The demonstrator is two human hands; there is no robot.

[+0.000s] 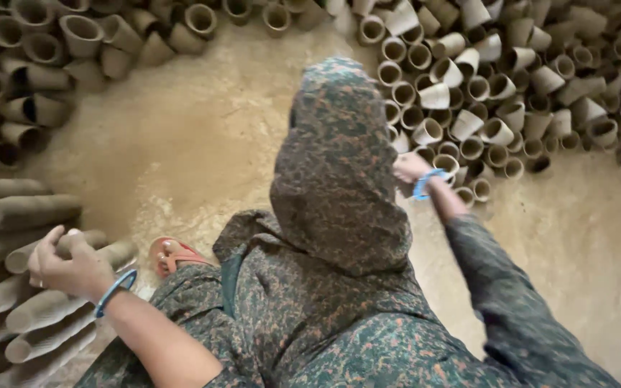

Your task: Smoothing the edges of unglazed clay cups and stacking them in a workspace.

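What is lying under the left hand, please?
Under the left hand lie stacked rows of nested clay cups, laid sideways on the floor. The hand covers the cup its fingers touch.

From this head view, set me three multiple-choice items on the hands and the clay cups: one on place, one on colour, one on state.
1. Where does the left hand rest?
A. on the stacked cup rolls
B. on the sandal
C. in the air

2. What colour are the bangles on both wrists?
A. red
B. blue
C. gold

3. How do the loose clay cups by the right hand lie?
A. in one neat tower
B. jumbled, some upright, some tipped
C. all crushed flat

Answers: 1 A, the fingers curl over a roll; 2 B, both bands are blue; 3 B, open mouths face many ways.
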